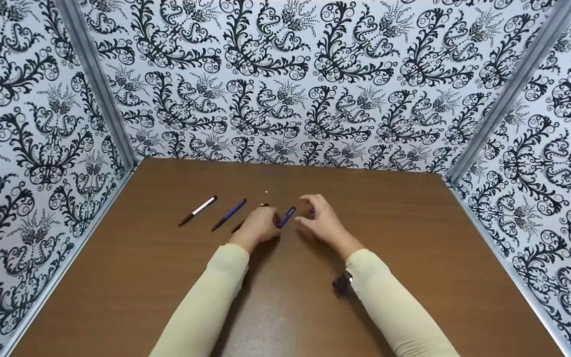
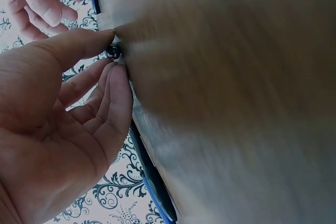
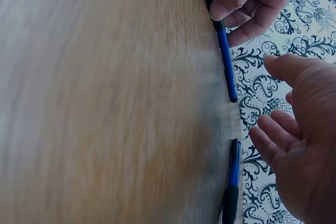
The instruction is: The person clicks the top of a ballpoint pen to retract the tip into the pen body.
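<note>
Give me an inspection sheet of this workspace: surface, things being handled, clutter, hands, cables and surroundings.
Surface: brown wood-grain tabletop, glare near the front.
Job's things: slim white-and-black pen and slim blue-and-black pen lying at left; slim dark pen, partly hidden; second blue-and-black pen, held; third blue-and-black pen, lying at right.
Clutter: tiny white speck beyond the pens; dark object by the cream right sleeve, unidentifiable.
Hands: bare left hand pinches the second blue-and-black pen; bare right hand open, holding nothing.
Cables: nothing seen.
Surroundings: white walls with black floral scrolls, grey corner strips.
</note>
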The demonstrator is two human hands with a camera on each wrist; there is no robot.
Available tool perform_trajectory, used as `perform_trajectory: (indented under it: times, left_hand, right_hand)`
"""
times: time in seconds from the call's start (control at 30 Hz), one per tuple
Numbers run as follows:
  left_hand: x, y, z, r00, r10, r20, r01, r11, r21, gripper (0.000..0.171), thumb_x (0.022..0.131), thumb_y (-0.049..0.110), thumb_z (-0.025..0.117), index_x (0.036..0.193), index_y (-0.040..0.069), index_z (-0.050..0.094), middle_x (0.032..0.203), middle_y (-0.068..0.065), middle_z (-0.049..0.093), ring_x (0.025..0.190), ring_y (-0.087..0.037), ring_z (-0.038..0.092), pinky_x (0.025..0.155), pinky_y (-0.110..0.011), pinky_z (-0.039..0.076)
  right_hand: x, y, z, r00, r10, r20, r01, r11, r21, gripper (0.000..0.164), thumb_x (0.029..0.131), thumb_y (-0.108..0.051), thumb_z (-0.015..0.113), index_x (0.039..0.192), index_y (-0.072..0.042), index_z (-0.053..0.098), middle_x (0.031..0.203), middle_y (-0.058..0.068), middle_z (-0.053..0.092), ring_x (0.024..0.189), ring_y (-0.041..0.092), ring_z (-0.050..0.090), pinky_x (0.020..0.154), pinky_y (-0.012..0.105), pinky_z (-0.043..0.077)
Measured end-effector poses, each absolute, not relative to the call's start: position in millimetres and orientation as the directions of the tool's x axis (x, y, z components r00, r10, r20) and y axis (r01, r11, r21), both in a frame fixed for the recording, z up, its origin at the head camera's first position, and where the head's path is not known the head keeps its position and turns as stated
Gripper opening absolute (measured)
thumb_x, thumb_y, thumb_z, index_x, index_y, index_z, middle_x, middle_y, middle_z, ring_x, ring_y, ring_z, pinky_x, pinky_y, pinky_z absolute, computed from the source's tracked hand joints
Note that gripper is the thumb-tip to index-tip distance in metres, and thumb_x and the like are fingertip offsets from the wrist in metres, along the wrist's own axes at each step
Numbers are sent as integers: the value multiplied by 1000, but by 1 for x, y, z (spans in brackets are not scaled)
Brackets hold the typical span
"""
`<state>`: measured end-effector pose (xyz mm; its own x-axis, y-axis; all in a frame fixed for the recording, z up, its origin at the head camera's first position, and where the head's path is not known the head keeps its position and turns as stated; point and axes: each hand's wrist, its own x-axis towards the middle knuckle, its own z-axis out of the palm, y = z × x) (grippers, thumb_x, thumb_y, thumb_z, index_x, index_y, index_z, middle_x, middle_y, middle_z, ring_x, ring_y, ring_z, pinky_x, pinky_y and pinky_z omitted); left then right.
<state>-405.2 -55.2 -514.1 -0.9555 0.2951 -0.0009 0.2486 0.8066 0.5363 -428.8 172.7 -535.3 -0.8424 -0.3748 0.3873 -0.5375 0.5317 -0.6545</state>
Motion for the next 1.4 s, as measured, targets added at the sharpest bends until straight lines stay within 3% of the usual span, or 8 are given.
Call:
perform_trajectory:
  times: [0.63, 0.9, 1.0, 1.2, 1.4]
  left_hand:
    - [-409, -54, -513, -961, 277, -7, 235, 828, 508, 30, 93, 6, 83, 123, 5, 80, 113, -10, 79, 108, -33, 74, 96, -48, 61]
    - [-409, -56, -513, -962, 272, 23, 231, 765, 602, 30, 94, 5, 79, 124, 3, 78, 111, -10, 78, 100, -28, 73, 92, -46, 61]
    - [-409, -55, -513, -959, 278, 61, 250, 721, 646, 29, 94, 3, 78, 123, 4, 78, 106, -8, 77, 93, -24, 71, 87, -43, 61]
    - [-405, -50, -511, -951, 293, 100, 264, 601, 754, 28, 95, -2, 76, 123, 2, 76, 101, -8, 76, 87, -20, 71, 81, -39, 61]
    - [-400, -46, -503, -947, 289, 139, 270, 483, 833, 27, 96, -3, 75, 123, 2, 74, 106, -9, 75, 95, -22, 70, 82, -38, 61]
  right_hand:
    - [-431, 167, -537, -813, -379, 442, -582, 522, -624, 52, 95, -7, 87, 140, 1, 63, 133, 28, 63, 116, 47, 65, 101, 58, 56]
    - [-429, 167, -529, -874, -299, 383, -482, 431, -763, 49, 96, -2, 85, 139, 5, 63, 132, 30, 62, 117, 49, 66, 100, 60, 57]
    - [-428, 165, -524, -907, -237, 349, -416, 369, -831, 48, 96, 0, 84, 139, 5, 63, 131, 29, 65, 116, 45, 69, 100, 51, 58]
    - [-426, 167, -516, -948, -122, 294, -316, 256, -914, 48, 96, 3, 82, 140, 6, 62, 130, 29, 69, 112, 38, 72, 87, 28, 59]
    - [-423, 174, -505, -955, -76, 288, -298, 234, -925, 49, 96, 1, 83, 141, 4, 64, 128, 24, 71, 111, 33, 72, 88, 24, 58]
